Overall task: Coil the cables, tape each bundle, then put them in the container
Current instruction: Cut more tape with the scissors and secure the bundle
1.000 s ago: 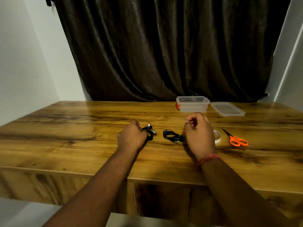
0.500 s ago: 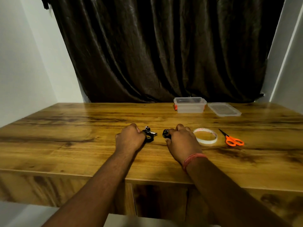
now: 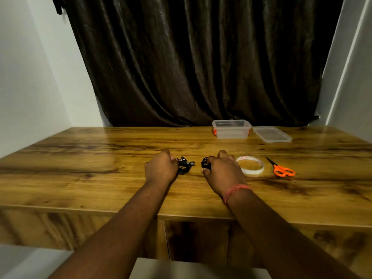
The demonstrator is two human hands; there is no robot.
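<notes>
Two small black cable bundles lie near the middle of the wooden table [image 3: 80, 162]. My left hand [image 3: 161, 167] grips the left cable bundle [image 3: 184, 167], whose metal plug pokes out to the right. My right hand [image 3: 221, 171] curls over the right cable bundle [image 3: 205, 164], hiding most of it. A roll of clear tape [image 3: 250, 165] lies flat just right of my right hand. The clear plastic container [image 3: 231, 129] stands open at the back of the table.
Orange-handled scissors [image 3: 281, 170] lie right of the tape. The container's clear lid [image 3: 271, 134] rests beside it at the back right. A dark curtain [image 3: 191, 67] hangs behind the table, with white walls on both sides.
My right hand came down from above the table and closed over the right cable bundle, uncovering the tape roll. My left hand has kept its hold on the left bundle.
</notes>
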